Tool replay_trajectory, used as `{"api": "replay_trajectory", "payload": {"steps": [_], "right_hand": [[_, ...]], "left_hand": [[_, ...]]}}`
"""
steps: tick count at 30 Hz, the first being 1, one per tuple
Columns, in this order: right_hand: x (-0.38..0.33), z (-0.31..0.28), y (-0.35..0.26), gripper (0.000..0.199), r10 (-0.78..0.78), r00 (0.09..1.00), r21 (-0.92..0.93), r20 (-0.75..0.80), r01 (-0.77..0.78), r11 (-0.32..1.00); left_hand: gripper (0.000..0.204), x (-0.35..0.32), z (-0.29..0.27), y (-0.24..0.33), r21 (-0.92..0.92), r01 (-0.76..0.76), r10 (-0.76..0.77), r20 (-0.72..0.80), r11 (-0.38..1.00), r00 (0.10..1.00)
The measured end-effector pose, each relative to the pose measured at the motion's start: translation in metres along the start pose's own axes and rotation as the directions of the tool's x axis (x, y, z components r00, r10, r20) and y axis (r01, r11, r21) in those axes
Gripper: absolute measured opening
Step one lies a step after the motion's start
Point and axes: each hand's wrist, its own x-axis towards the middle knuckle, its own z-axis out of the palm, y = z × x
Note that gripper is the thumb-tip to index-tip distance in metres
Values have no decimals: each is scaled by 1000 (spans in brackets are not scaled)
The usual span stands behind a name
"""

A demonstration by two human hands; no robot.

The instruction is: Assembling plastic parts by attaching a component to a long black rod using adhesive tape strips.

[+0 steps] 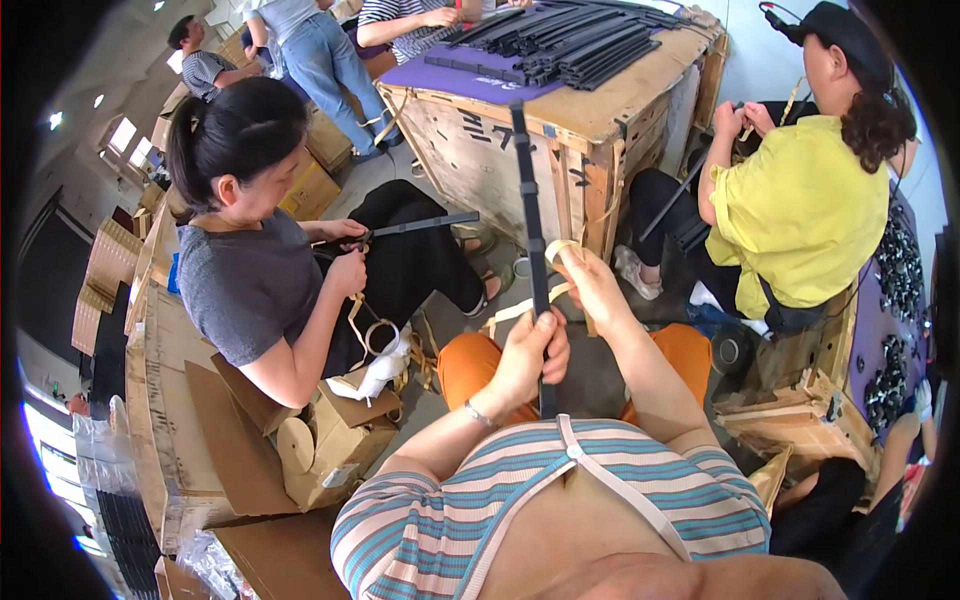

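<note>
My left hand (pixel 530 355) is closed around the lower part of a long black strip (pixel 531 200), which stands nearly upright in front of my chest. Darker bands cross the strip at intervals. Just right of it, my right hand (pixel 592 288) grips beige tape (pixel 510 314). One length of the tape runs behind the strip to the left, and a loop of it curls above my right fingers. Whether the tape sticks to the strip I cannot tell.
Ahead stands a large wooden crate (pixel 470 150), with a pile of black strips (pixel 570 45) on a purple mat. People sit close on both sides, handling similar strips. An opened cardboard box (pixel 345 440) lies at left. Small black parts (pixel 890 375) cover a purple surface at right.
</note>
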Motion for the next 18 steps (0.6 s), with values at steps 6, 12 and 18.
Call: {"api": "replay_trajectory", "payload": {"steps": [6, 12, 18], "right_hand": [[67, -69, 36, 23, -527, 849, -394, -39, 472, 789], [67, -99, 98, 29, -144, 989, -568, 20, 129, 812], [77, -141, 127, 36, 58, 998, -663, -1, -44, 747]], "left_hand": [[21, 108, 4, 87, 299, -195, 251, -165, 934, 954], [27, 327, -65, 191, 864, -84, 649, -304, 496, 697], [46, 486, -90, 262, 963, 271, 738, -184, 2, 650]]}}
